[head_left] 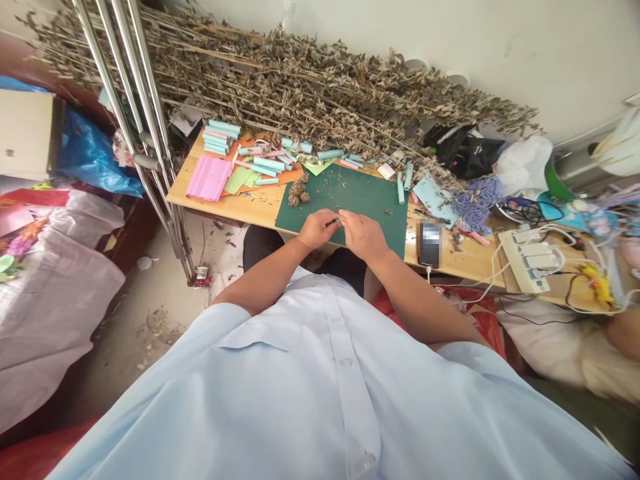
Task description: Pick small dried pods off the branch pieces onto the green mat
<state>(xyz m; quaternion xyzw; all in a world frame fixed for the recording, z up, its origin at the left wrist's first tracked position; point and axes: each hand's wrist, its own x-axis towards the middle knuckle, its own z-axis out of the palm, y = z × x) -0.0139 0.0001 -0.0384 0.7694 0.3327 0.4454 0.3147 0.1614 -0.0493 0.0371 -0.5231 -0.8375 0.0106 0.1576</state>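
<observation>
Posture: 2 bare hands meet over the near edge of a green mat (367, 183), forearms converging. Left forearm runs in from 8 o'clock, left hand (319, 229) aimed toward 2 o'clock; right forearm runs in from 4 o'clock, right hand (366, 235) aimed toward 10 o'clock, its back upward and knuckles bent.

Fingers: tips of the 2 hands close together. Left thumb and forefinger pinch a small dark piece (335, 221), too small to identify; it sits at the left fingertips, at 9 o'clock from the right ones. Right fingers curled toward it; thumb hidden, so cannot tell whether they also grip.

Surroundings, clock positions taken from the fingertips:
- 10 to 11 o'clock, near, on the mat: cluster of brown lumpy balls (299, 194), touching each other. Farther along that line: pale blue rolls (270, 164) among coloured paper.
- Between 9 and 10, well apart: pink paper (209, 178) on the wooden table (237, 209).
- 12 o'clock, behind the mat: long heap of dried stems and leaves (320, 83).
- 3 o'clock, past the mat edge: dark device (429, 245), screen blurred, white cable at its near end; farther out, power strip (525, 260) with plugs inserted.
- Dark crumbs scattered over the mat.
</observation>
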